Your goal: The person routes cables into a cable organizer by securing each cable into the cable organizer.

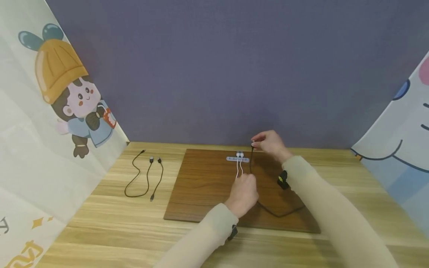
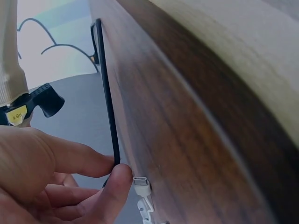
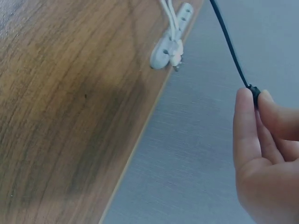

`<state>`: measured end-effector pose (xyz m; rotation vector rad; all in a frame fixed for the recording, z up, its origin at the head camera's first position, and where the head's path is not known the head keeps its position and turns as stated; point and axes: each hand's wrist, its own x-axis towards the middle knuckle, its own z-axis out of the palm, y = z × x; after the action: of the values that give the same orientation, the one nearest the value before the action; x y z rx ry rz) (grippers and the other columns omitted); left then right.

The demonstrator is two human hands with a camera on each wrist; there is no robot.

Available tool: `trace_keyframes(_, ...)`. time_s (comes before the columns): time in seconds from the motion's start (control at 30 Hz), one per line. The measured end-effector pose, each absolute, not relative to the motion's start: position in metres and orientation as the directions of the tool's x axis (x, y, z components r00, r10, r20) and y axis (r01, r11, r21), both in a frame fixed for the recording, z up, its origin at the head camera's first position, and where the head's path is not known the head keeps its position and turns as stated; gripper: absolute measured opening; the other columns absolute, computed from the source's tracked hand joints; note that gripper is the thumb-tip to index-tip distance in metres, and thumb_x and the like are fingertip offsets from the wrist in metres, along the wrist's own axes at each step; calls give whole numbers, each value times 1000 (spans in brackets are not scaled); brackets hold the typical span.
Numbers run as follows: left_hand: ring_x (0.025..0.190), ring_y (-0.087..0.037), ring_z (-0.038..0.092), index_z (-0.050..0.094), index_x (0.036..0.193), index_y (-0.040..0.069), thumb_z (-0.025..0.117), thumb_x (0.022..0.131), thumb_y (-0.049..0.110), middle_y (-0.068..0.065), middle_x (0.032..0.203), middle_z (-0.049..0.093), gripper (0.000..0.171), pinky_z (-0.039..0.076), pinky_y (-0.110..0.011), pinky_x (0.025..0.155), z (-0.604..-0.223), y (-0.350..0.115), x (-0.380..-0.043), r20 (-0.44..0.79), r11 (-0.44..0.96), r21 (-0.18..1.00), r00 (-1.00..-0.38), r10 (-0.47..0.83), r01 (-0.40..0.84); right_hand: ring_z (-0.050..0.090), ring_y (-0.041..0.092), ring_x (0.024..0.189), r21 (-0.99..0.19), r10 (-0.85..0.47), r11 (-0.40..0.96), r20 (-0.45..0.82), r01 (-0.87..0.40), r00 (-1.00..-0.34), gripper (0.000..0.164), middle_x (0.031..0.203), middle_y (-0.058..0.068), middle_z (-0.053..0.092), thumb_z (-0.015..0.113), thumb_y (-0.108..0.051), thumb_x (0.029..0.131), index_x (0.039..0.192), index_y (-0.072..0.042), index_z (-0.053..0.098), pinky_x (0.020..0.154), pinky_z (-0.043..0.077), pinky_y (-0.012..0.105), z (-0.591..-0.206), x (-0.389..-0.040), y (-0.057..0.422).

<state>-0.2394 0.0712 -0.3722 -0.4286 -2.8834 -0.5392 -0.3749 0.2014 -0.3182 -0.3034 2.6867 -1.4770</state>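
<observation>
A black cable [image 1: 251,160] stretches between my two hands. My right hand [image 1: 269,145] pinches its black plug end [image 3: 253,95] between thumb and fingers, above the far edge of a dark wooden board [image 1: 201,186]. Nearer to me, my left hand [image 1: 244,193] pinches the same cable [image 2: 110,102] between thumb and forefinger. The rest of it runs off to the right over the board, partly behind my right forearm. Just left of my right hand sits a pale cable clip strip [image 1: 231,159] with slots. Two white cables [image 1: 237,165] sit in it, their lower parts hidden behind my left hand.
On the light wooden table [image 1: 110,223], left of the board, lie a longer black cable [image 1: 136,169] and a shorter black cable [image 1: 162,175]. A grey-blue panel [image 1: 214,74] rises behind the table. Printed cloths [image 1: 26,130] hang on both sides.
</observation>
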Motion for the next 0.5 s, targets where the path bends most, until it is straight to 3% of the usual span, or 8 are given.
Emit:
trace_keyframes(0.3,64,-23,69,70,75,6,74,77,0,-9,73,70,8,55,-31,54,-374,74,-244,205,895,350,-954,217,278,71,26,89,-736,-200,649,77,-191,-977,26,107,18,73,71,-8,95,117,4,71,78,57,39,-330,-381,195)
trace_keyframes(0.5,64,-23,69,70,74,6,74,78,0,-9,73,70,8,55,-32,55,-374,75,-248,195,896,355,-958,208,267,72,28,90,-720,-192,667,82,-191,-978,24,104,16,75,73,-9,93,115,2,73,74,55,35,-334,-384,191)
